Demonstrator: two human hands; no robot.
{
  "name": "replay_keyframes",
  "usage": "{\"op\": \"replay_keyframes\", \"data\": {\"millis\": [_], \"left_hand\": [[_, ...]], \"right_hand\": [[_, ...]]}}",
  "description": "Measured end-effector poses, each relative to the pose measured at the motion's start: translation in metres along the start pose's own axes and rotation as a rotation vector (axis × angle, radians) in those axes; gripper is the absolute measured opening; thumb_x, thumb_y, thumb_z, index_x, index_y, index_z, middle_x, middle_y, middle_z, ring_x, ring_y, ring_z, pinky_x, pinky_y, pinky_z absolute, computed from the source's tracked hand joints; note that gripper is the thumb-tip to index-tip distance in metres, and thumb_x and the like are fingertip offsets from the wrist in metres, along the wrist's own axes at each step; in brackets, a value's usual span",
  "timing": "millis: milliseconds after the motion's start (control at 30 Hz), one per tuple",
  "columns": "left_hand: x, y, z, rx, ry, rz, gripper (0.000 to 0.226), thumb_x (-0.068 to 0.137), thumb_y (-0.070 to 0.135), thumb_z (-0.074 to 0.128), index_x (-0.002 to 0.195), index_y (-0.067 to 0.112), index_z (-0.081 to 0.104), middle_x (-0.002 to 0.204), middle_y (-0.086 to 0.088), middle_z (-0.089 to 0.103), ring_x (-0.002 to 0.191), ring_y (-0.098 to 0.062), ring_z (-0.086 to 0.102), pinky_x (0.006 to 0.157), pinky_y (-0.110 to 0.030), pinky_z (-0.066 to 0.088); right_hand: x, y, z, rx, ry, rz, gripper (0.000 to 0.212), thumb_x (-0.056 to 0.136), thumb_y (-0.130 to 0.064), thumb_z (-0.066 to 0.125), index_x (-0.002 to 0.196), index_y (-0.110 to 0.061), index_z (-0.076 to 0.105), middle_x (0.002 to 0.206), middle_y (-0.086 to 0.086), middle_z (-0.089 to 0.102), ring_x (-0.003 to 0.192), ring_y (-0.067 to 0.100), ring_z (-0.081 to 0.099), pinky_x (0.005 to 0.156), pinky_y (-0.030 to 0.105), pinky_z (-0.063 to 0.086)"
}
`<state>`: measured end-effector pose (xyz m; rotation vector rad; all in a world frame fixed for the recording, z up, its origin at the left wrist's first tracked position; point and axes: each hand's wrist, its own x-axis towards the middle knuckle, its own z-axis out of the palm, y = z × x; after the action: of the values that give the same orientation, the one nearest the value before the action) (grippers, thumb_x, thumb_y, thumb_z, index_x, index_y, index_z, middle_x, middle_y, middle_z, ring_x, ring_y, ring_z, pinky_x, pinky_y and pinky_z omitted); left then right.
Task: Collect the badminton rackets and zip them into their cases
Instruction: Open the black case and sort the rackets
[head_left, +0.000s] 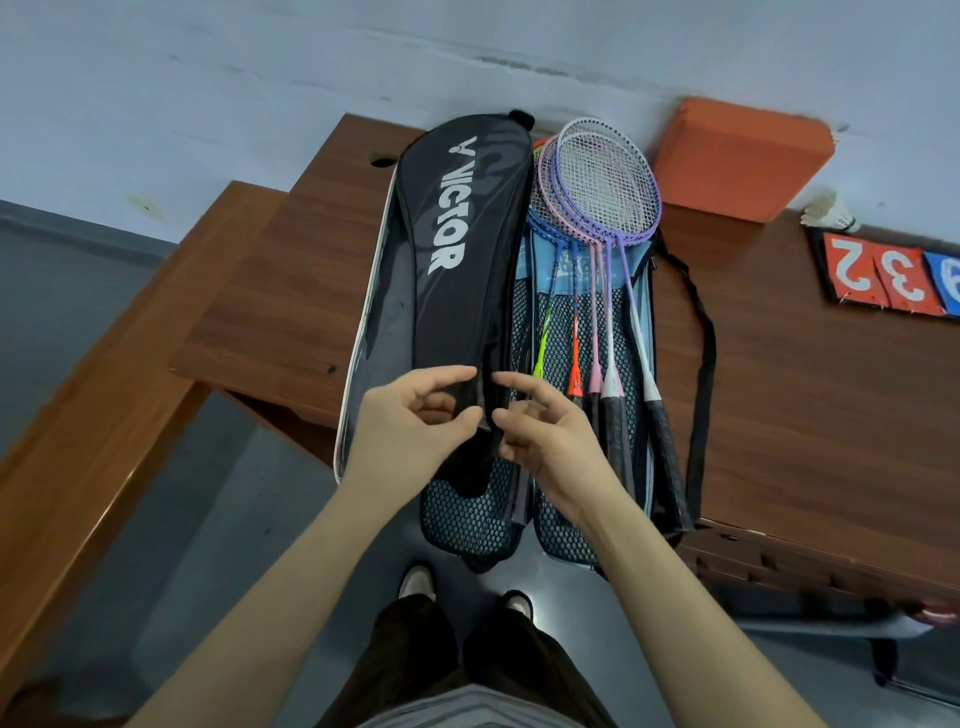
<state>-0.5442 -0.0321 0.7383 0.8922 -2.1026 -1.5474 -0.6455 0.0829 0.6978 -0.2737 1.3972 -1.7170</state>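
Observation:
A black racket case (457, 244) with white lettering lies lengthwise on the brown table (779, 389), its narrow end toward me. My left hand (410, 421) pinches the case's narrow end between thumb and fingers. My right hand (540, 431) is at the same spot with curled fingers touching the case's right edge; whether it grips a zipper pull is hidden. To the right, several rackets (602, 249) with purple, pink and blue frames lie fanned on an open blue mesh-lined case (582, 525), handles pointing toward me.
An orange foam block (737, 156) leans on the wall behind the rackets. A shuttlecock (831, 213) and number flip cards (893, 280) lie at the right. A black strap (701, 364) trails beside the open case. A wooden bench (104, 405) stands at the left.

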Motion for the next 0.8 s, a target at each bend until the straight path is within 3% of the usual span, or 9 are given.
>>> {"op": "replay_keyframes", "data": {"millis": [100, 200, 267, 400, 467, 667, 800], "left_hand": [[-0.003, -0.004, 0.005, 0.037, 0.018, 0.043, 0.036, 0.073, 0.005, 0.075, 0.105, 0.019, 0.068, 0.075, 0.01, 0.062, 0.065, 0.003, 0.059, 0.064, -0.006, 0.045], [-0.004, -0.011, 0.015, 0.231, -0.085, 0.233, 0.045, 0.075, 0.032, 0.068, 0.118, 0.021, 0.06, 0.104, 0.012, 0.061, 0.094, 0.0, 0.056, 0.084, -0.013, 0.044], [0.0, -0.017, 0.021, 0.327, -0.192, 0.262, 0.057, 0.076, 0.05, 0.056, 0.127, 0.024, 0.052, 0.12, 0.015, 0.053, 0.114, -0.002, 0.047, 0.097, -0.019, 0.038], [0.01, -0.036, 0.039, 0.447, -0.291, 0.345, 0.053, 0.087, 0.052, 0.039, 0.131, 0.025, 0.049, 0.14, 0.012, 0.042, 0.134, -0.013, 0.031, 0.111, -0.031, 0.024], [0.014, -0.043, 0.052, 0.49, -0.322, 0.354, 0.05, 0.089, 0.051, 0.036, 0.131, 0.027, 0.049, 0.144, 0.011, 0.039, 0.135, -0.016, 0.03, 0.111, -0.034, 0.024], [0.034, -0.052, 0.086, 0.615, -0.307, 0.314, 0.053, 0.086, 0.044, 0.035, 0.127, 0.017, 0.055, 0.132, -0.003, 0.052, 0.118, -0.024, 0.049, 0.099, -0.045, 0.041], [0.066, -0.06, 0.086, 0.658, -0.215, 0.207, 0.042, 0.087, 0.028, 0.055, 0.123, 0.006, 0.056, 0.121, -0.012, 0.058, 0.109, -0.032, 0.053, 0.094, -0.046, 0.04]], "right_hand": [[-0.001, 0.0, -0.005, -0.042, 0.062, -0.047, 0.033, 0.083, 0.009, 0.057, 0.11, -0.009, 0.064, 0.064, -0.002, 0.046, 0.058, 0.012, 0.048, 0.059, 0.024, 0.043], [-0.005, -0.001, -0.014, -0.082, 0.094, -0.078, 0.035, 0.084, 0.009, 0.056, 0.112, -0.01, 0.063, 0.067, -0.001, 0.046, 0.059, 0.012, 0.048, 0.058, 0.024, 0.042], [-0.007, -0.001, -0.023, -0.101, 0.096, -0.087, 0.034, 0.084, 0.005, 0.058, 0.112, -0.013, 0.064, 0.071, 0.003, 0.048, 0.062, 0.014, 0.048, 0.06, 0.025, 0.043], [-0.014, -0.003, -0.044, -0.134, 0.139, -0.102, 0.028, 0.084, -0.008, 0.061, 0.109, -0.019, 0.067, 0.079, 0.009, 0.052, 0.07, 0.018, 0.052, 0.063, 0.027, 0.045], [-0.016, -0.005, -0.055, -0.216, 0.179, -0.124, 0.022, 0.088, -0.013, 0.062, 0.109, -0.019, 0.065, 0.079, 0.008, 0.053, 0.07, 0.017, 0.052, 0.065, 0.027, 0.046], [-0.007, 0.004, -0.09, -0.616, 0.298, -0.114, 0.037, 0.08, -0.014, 0.07, 0.111, -0.027, 0.054, 0.072, 0.005, 0.057, 0.067, 0.015, 0.055, 0.069, 0.032, 0.047], [0.013, 0.009, -0.103, -1.0, 0.263, 0.057, 0.048, 0.087, -0.024, 0.061, 0.13, -0.018, 0.043, 0.094, 0.008, 0.063, 0.088, 0.021, 0.059, 0.076, 0.034, 0.048]]}}
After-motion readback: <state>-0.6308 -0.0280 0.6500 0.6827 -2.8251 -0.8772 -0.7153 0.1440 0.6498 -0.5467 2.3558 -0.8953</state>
